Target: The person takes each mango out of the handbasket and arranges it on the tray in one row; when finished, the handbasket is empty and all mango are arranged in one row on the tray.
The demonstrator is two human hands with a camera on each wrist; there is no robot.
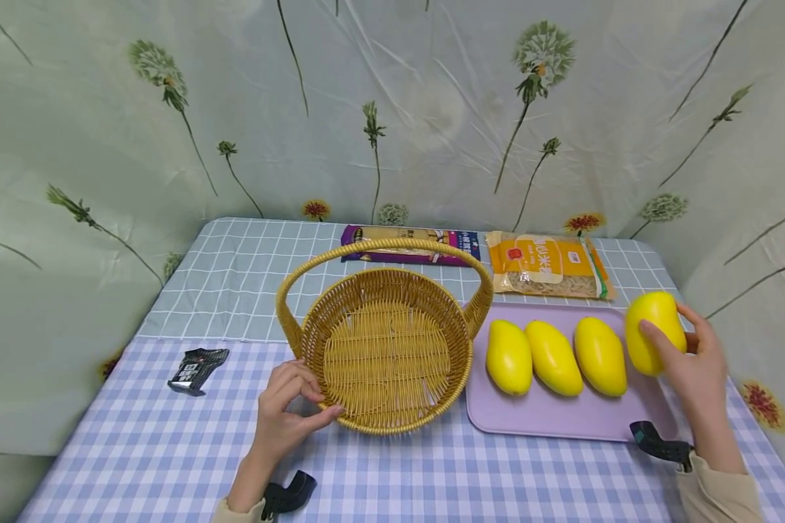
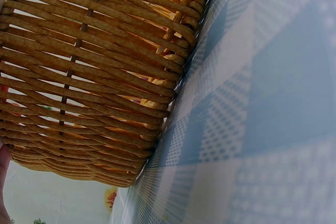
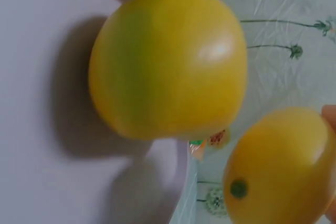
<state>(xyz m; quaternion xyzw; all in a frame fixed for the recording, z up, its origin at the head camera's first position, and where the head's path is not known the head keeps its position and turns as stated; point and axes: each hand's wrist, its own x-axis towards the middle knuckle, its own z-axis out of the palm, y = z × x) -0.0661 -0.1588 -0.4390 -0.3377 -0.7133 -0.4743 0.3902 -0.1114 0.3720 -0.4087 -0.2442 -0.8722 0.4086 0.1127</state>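
Observation:
My left hand (image 1: 294,402) pinches the front-left rim of a round wicker basket (image 1: 466,369) with a tall handle. Nothing lies inside the basket. The left wrist view shows its woven side wall (image 2: 79,77) standing on the checked cloth. At the far right my right hand (image 1: 696,363) grips a yellow mango (image 1: 654,330), held up over the right end of a lilac tray (image 1: 562,423). Three more mangoes lie in a row on the tray, the nearest being the right one (image 1: 600,356). In the right wrist view the held mango (image 3: 281,166) hangs apart from a lying mango (image 3: 168,64).
Behind the basket lies a purple noodle packet (image 1: 464,247), partly covered by the handle. An orange bag of grain (image 1: 549,269) rests behind the tray. A black wrapper (image 1: 198,370) is on the left of the checked tablecloth (image 1: 137,450). A floral curtain (image 1: 432,109) closes off the back.

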